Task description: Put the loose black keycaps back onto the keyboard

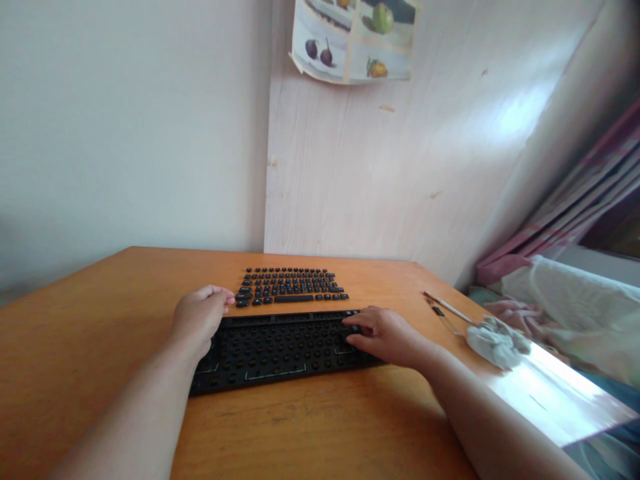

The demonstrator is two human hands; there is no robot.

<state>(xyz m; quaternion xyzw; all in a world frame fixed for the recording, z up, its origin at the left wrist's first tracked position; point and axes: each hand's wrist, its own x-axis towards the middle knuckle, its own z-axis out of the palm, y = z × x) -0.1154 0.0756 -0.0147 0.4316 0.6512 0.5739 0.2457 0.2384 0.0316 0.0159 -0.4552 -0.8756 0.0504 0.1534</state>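
Note:
A black keyboard base (280,350) with its keycaps removed lies on the orange wooden table (100,347). Beyond it, the loose black keycaps (290,285) are laid out in rows in keyboard order. My left hand (200,317) rests at the base's far left corner, fingers curled, thumb and fingertips pinched near the leftmost keycaps; what it holds, if anything, is too small to see. My right hand (383,333) lies on the right end of the base, fingers bent down onto the top row.
A crumpled grey cloth (495,340) and thin stick-like tools (445,308) lie at the table's right edge. A wall and pale wooden panel stand behind the table, with a fruit poster (355,40). Bedding and a curtain are on the right.

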